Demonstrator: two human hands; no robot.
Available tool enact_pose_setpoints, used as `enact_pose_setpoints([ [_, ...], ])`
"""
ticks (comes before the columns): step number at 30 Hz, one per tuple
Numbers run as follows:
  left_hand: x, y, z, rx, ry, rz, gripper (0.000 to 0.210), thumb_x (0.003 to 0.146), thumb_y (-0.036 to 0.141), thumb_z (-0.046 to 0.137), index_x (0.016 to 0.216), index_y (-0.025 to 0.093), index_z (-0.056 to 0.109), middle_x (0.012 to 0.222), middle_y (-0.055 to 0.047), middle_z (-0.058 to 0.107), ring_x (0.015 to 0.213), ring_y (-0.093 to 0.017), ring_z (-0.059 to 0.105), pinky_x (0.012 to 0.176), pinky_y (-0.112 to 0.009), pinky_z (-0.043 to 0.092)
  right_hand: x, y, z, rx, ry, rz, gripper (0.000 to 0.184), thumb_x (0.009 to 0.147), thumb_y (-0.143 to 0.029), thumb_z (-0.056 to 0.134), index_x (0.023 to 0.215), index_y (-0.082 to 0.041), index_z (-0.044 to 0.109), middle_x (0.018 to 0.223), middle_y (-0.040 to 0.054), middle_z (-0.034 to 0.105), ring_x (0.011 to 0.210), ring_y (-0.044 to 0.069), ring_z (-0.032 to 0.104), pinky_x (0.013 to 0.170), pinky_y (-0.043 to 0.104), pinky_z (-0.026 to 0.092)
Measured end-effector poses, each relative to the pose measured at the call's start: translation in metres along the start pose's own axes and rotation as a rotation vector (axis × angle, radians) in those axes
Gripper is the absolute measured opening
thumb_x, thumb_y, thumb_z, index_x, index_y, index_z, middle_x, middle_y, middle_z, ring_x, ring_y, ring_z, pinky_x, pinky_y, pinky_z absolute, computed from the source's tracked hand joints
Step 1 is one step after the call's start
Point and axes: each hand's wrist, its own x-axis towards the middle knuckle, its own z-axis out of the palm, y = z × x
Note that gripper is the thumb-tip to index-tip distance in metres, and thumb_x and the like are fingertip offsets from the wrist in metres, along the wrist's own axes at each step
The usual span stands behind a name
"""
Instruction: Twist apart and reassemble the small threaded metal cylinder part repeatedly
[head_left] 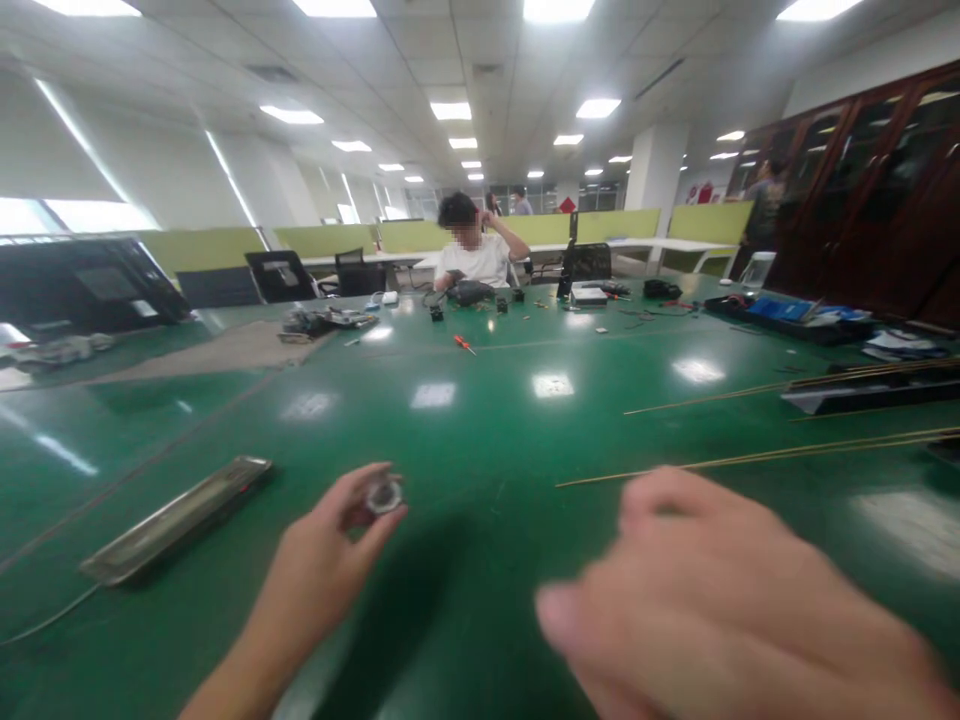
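My left hand (pixel 330 550) grips a small, round metal ring-shaped piece (pixel 385 496) between thumb and fingers. The piece has a dark centre and is held above the green tabletop (pixel 480 430). Close to the camera, my right hand (pixel 697 600) is large and partly blurred, its fingers curled inward. What those fingers hold, if anything, is hidden. Just beyond the right hand, thin yellow rods (pixel 757 457) stretch to the right edge. Left of my left hand lies a long, shallow metal tray-like object (pixel 180 520) with a cable at its near end.
An orange screwdriver (pixel 464 345) lies further up the table. Across from me sits a person in a white shirt (pixel 487 262), near several small black parts. Dark trays (pixel 795 322) line the right side; more yellow rods (pixel 712 400) and a pile of parts (pixel 319 322) lie about.
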Motion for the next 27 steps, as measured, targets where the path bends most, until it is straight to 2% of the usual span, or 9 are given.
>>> enact_pose_setpoints([
  [1,0.004,0.007,0.016,-0.063,-0.027,0.057,0.043,0.085,0.045,0.067,0.119,0.021,0.06,0.105,-0.004,0.074,0.091,-0.022,0.072,0.083,-0.034,0.058,0.033,-0.002,0.005,-0.07,-0.024,-0.061,0.049,0.082,-0.023,0.065,0.128,-0.04,0.063,0.11,0.0029,0.069,0.103,0.025,0.063,0.092,0.042,0.049],
  [3,0.009,0.019,0.044,-0.175,-0.124,0.127,0.03,0.085,0.036,0.066,0.11,0.021,0.064,0.102,-0.005,0.074,0.091,-0.021,0.071,0.085,-0.033,0.057,0.082,0.007,0.02,-0.159,0.075,-0.113,0.051,0.08,-0.019,0.065,0.13,-0.028,0.06,0.106,0.0061,0.068,0.095,0.024,0.063,0.089,0.043,0.049],
  [5,0.006,0.026,0.064,-0.23,-0.182,0.167,0.024,0.085,0.03,0.066,0.107,0.021,0.066,0.099,-0.004,0.074,0.089,-0.02,0.07,0.084,-0.033,0.056,0.103,0.029,0.037,-0.155,0.175,0.009,0.058,0.077,-0.016,0.064,0.133,-0.023,0.053,0.112,0.0075,0.065,0.092,0.021,0.062,0.08,0.037,0.05],
  [8,-0.004,0.025,0.075,-0.218,-0.226,0.231,0.023,0.083,0.026,0.069,0.105,0.022,0.069,0.095,-0.004,0.072,0.086,-0.02,0.068,0.079,-0.033,0.055,0.093,0.066,0.063,-0.062,0.114,0.26,0.079,0.07,-0.013,0.068,0.142,-0.023,0.039,0.128,0.0099,0.056,0.101,0.021,0.06,0.074,0.032,0.05],
  [12,-0.013,0.021,0.075,-0.217,-0.268,0.345,0.025,0.079,0.023,0.073,0.104,0.022,0.07,0.09,-0.005,0.069,0.084,-0.02,0.066,0.074,-0.031,0.054,0.065,0.089,0.082,0.189,0.06,0.472,0.072,0.068,-0.006,0.062,0.135,-0.02,0.042,0.112,0.0063,0.059,0.077,0.013,0.062,0.064,0.024,0.048],
  [16,-0.015,0.02,0.079,-0.289,-0.277,0.437,0.028,0.083,0.024,0.072,0.11,0.023,0.069,0.1,-0.007,0.072,0.091,-0.02,0.068,0.082,-0.032,0.055,0.061,0.087,0.08,0.151,-0.016,0.358,0.061,0.07,-0.003,0.06,0.128,-0.021,0.052,0.1,0.0018,0.063,0.071,0.011,0.06,0.064,0.023,0.046],
  [20,-0.016,0.017,0.082,-0.291,-0.346,0.451,0.034,0.084,0.022,0.071,0.117,0.026,0.067,0.105,-0.006,0.073,0.096,-0.02,0.069,0.086,-0.032,0.056,0.064,0.083,0.072,0.046,-0.072,0.389,0.022,0.072,-0.006,0.061,0.089,-0.017,0.067,0.076,-0.0004,0.065,0.068,0.014,0.058,0.063,0.024,0.044],
  [23,-0.016,0.015,0.082,-0.269,-0.368,0.387,0.044,0.081,0.017,0.072,0.123,0.027,0.063,0.105,-0.005,0.072,0.094,-0.02,0.068,0.085,-0.031,0.055,0.065,0.083,0.071,0.012,-0.102,0.388,0.021,0.071,-0.008,0.064,0.089,-0.017,0.069,0.08,0.0009,0.069,0.071,0.015,0.06,0.066,0.025,0.045],
  [27,-0.014,0.017,0.082,-0.269,-0.398,0.363,0.022,0.082,0.017,0.069,0.103,0.024,0.067,0.095,-0.004,0.071,0.088,-0.019,0.067,0.078,-0.029,0.054,0.066,0.082,0.07,-0.023,-0.102,0.387,0.02,0.072,-0.01,0.066,0.089,-0.017,0.072,0.078,0.0011,0.07,0.071,0.016,0.061,0.064,0.024,0.044],
])
